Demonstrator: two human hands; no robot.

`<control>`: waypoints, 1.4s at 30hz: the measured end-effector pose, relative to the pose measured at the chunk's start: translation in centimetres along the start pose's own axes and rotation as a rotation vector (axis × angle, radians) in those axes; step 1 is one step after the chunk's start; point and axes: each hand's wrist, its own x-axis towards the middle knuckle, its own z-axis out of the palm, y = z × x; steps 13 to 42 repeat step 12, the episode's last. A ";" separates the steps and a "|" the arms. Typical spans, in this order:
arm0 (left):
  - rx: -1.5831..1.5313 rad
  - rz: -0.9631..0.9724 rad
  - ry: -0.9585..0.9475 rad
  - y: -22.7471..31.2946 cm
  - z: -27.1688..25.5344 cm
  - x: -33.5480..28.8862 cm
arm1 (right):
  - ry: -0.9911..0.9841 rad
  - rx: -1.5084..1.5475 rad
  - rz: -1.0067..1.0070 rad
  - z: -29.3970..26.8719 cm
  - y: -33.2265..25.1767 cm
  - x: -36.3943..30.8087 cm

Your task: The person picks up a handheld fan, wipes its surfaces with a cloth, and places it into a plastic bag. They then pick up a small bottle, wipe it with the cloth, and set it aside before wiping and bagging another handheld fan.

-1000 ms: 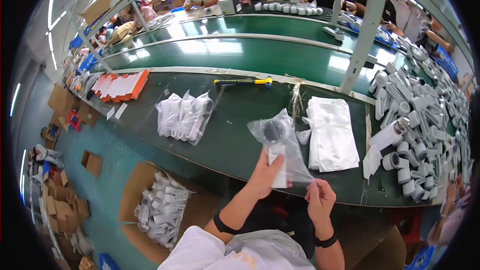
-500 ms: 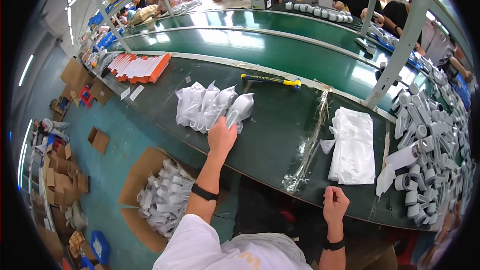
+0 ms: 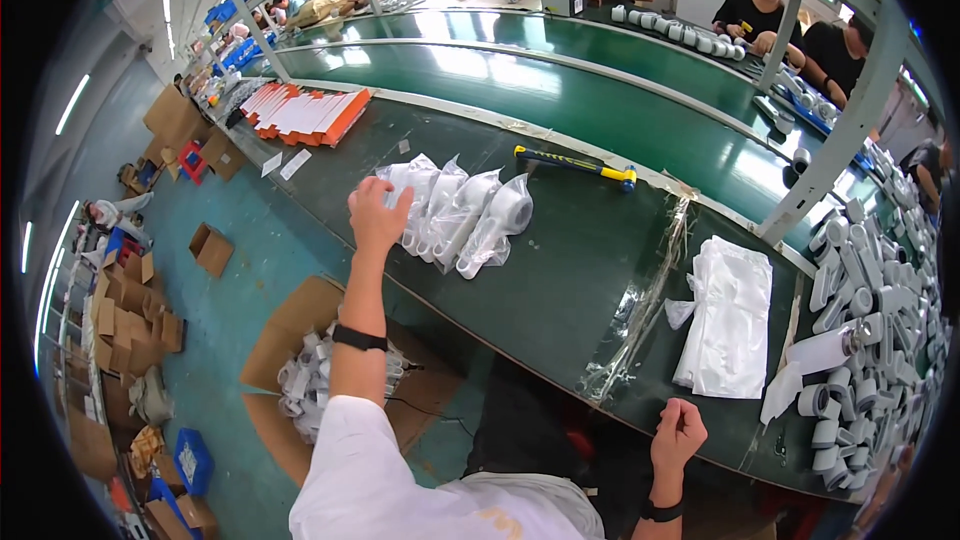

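Several white, round-headed handled parts in clear plastic bags lie side by side in a row on the dark green table. My left hand [image 3: 378,212] is at the left end of the row, fingers and thumb apart, over the edge of the leftmost bagged part [image 3: 412,180]. It grips nothing that I can see. The rightmost bagged part [image 3: 497,223] lies with its handle toward me. My right hand [image 3: 679,432] is at the table's front edge with its fingers curled in and nothing visible in them. Beyond it lies a stack of flat white plastic bags [image 3: 735,325].
A yellow-and-black hammer [image 3: 575,168] lies behind the row. Orange-and-white cardboard pieces [image 3: 305,117] are at the far left. Loose grey-white parts [image 3: 855,280] are heaped at the right. A carton [image 3: 290,325] of bagged parts stands below the table. Co-workers sit across the green conveyor [image 3: 500,75].
My left hand has let go of the rightmost bagged part and moved left to the other end of the row. The right hand stays curled near the edge. The view has shifted slightly.
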 end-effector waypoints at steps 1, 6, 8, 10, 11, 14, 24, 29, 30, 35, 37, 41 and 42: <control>0.010 0.009 -0.164 0.0 0.3 0.4 | 0.003 0.000 0.002 0.0 -0.1 0.0; 0.224 -0.007 -0.623 6.4 -1.3 -0.7 | 0.050 -0.204 -0.167 0.5 -1.2 0.2; 0.273 0.061 -0.722 7.7 -1.0 -1.6 | 0.045 -0.219 -0.170 0.5 -1.3 0.2; 0.471 0.080 -0.817 9.0 -0.8 -2.4 | 0.043 -0.236 -0.172 0.7 -1.4 0.2; 0.445 0.019 -0.860 9.2 -0.7 -2.0 | 0.042 -0.253 -0.196 0.8 -1.6 0.2; 0.444 0.020 -0.857 8.7 -0.6 -1.9 | 0.039 -0.269 -0.219 0.8 -1.9 0.3; 0.444 0.020 -0.857 8.7 -0.6 -1.9 | 0.039 -0.269 -0.219 0.8 -1.9 0.3; 0.444 0.020 -0.857 8.7 -0.6 -1.9 | 0.039 -0.269 -0.219 0.8 -1.9 0.3; 0.444 0.020 -0.857 8.7 -0.6 -1.9 | 0.039 -0.269 -0.219 0.8 -1.9 0.3; 0.444 0.020 -0.857 8.7 -0.6 -1.9 | 0.039 -0.269 -0.219 0.8 -1.9 0.3; 0.444 0.020 -0.857 8.7 -0.6 -1.9 | 0.039 -0.269 -0.219 0.8 -1.9 0.3; 0.444 0.020 -0.857 8.7 -0.6 -1.9 | 0.039 -0.269 -0.219 0.8 -1.9 0.3; 0.444 0.020 -0.857 8.7 -0.6 -1.9 | 0.039 -0.269 -0.219 0.8 -1.9 0.3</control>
